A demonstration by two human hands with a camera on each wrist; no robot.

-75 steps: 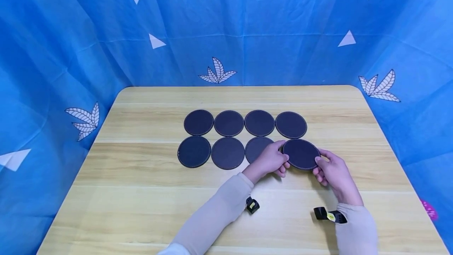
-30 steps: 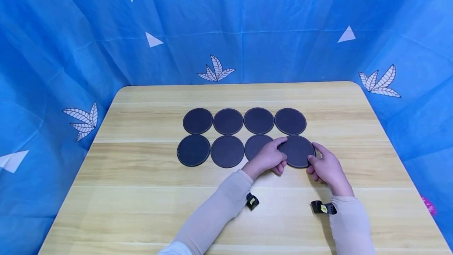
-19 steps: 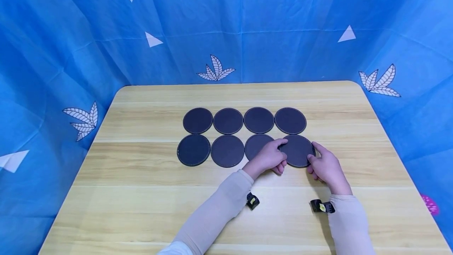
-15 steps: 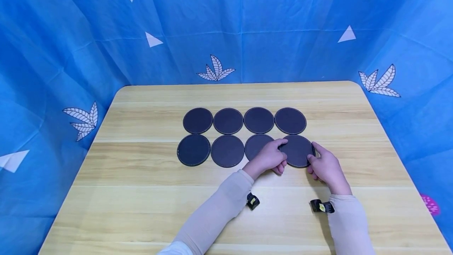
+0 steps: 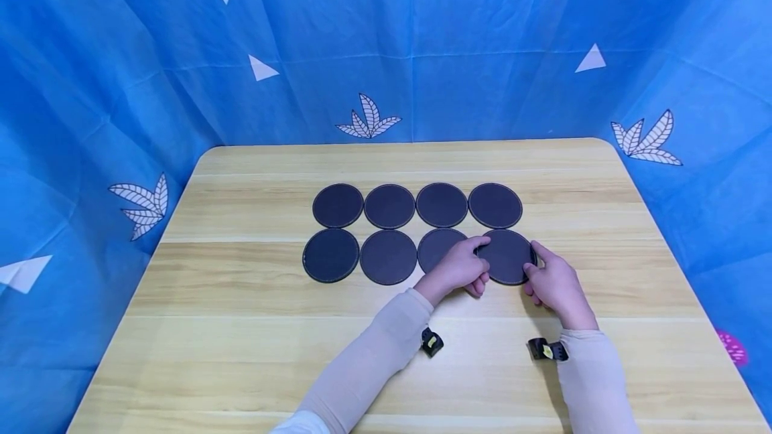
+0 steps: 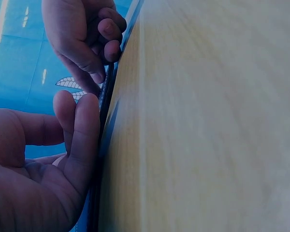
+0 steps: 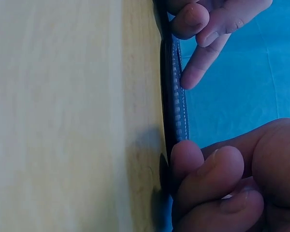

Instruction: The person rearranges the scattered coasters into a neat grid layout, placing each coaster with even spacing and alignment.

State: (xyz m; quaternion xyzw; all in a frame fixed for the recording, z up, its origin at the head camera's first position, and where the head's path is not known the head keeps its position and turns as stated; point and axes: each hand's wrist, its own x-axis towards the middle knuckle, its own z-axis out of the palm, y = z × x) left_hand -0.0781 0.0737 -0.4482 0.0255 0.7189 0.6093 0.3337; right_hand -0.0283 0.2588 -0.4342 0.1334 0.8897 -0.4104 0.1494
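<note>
A round dark coaster [image 5: 508,257] with a stitched rim lies flat at the right end of the front row. My left hand [image 5: 457,266] holds its left edge, index finger and thumb at the rim, while the other fingers curl under the palm. From the opposite side my right hand [image 5: 557,286] grips the right edge between thumb and index finger. In the right wrist view the stitched rim [image 7: 178,104] runs between both hands. The left hand partly covers the neighbouring coaster [image 5: 439,246].
Several matching coasters form two touching rows, among them the back right one [image 5: 495,205] and the front left one [image 5: 330,255]. They lie on a light wooden table [image 5: 241,353]. A blue patterned curtain [image 5: 410,32] hangs behind and beside it.
The coaster between my hands has come down from a slightly raised, right-shifted position into the front row, and both hands moved with it. Over the last second nearly nothing moves.
</note>
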